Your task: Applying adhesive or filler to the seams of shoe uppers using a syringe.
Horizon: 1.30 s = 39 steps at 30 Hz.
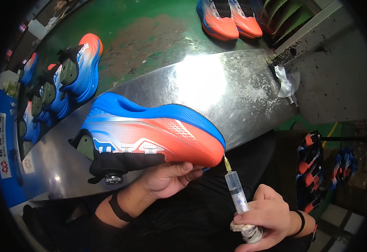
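Note:
A sneaker (150, 130) with a red-orange toe, white-to-blue upper and thick blue sole lies tilted on its side, toe to the right. My left hand (173, 178) grips it from below near the toe, the thumb on the upper and the other fingers partly hidden beneath. My right hand (267, 214) is closed round a clear syringe (236, 191) with a yellow needle hub. Its needle tip meets the toe, at or very near the edge between upper and sole. White wrapping (250, 233) covers the plunger end. A black dial (113, 179) sits on the shoe's dark collar.
Beneath the shoe is a shiny metal worktop (250, 92), and beyond it a green surface (150, 38). Several matching shoes (84, 71) stand at the left. Another pair (221, 23) is at the far side. Crumpled white material (287, 82) hangs by the right edge; more shoes (311, 168) are racked at right.

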### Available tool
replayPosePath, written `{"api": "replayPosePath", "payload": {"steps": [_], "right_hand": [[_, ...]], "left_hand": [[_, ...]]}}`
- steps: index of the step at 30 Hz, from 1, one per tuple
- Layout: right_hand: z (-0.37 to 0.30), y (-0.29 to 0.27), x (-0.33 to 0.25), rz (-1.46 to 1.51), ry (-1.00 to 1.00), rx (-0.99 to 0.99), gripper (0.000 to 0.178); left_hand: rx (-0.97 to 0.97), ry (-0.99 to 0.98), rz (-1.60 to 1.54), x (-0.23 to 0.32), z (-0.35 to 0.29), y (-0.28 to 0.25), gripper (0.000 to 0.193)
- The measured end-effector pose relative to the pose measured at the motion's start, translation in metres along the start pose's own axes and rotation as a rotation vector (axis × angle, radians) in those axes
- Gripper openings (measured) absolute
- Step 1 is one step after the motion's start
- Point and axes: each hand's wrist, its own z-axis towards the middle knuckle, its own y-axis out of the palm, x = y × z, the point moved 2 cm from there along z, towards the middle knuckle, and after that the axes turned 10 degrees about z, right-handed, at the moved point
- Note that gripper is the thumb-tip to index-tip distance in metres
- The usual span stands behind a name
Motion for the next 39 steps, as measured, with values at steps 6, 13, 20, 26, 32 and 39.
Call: {"api": "replayPosePath", "payload": {"steps": [6,13,20,26,32,39], "right_hand": [[-0.003,0.007,0.002,-0.111,0.022,-0.063,0.055],[-0.003,0.022,0.012,-0.466,-0.027,-0.088,0.045],[-0.012,0.032,0.033,-0.547,-0.203,-0.023,0.035],[-0.011,0.036,0.04,-0.587,-0.214,-0.012,0.033],[-0.029,0.027,0.025,-0.654,-0.257,-0.046,0.05],[-0.034,-0.009,0.068,-0.524,-0.102,0.135,0.061]], "left_hand": [[-0.019,0.023,-0.06,-0.003,0.001,-0.005,0.029],[0.006,0.034,-0.067,0.001,0.006,0.007,0.035],[0.021,0.056,-0.112,0.002,0.002,0.016,0.048],[0.047,0.061,-0.104,0.006,0.001,0.02,0.049],[-0.007,0.039,-0.012,0.007,-0.01,0.013,0.037],[0.324,0.111,0.034,0.005,-0.126,0.002,0.072]]}}
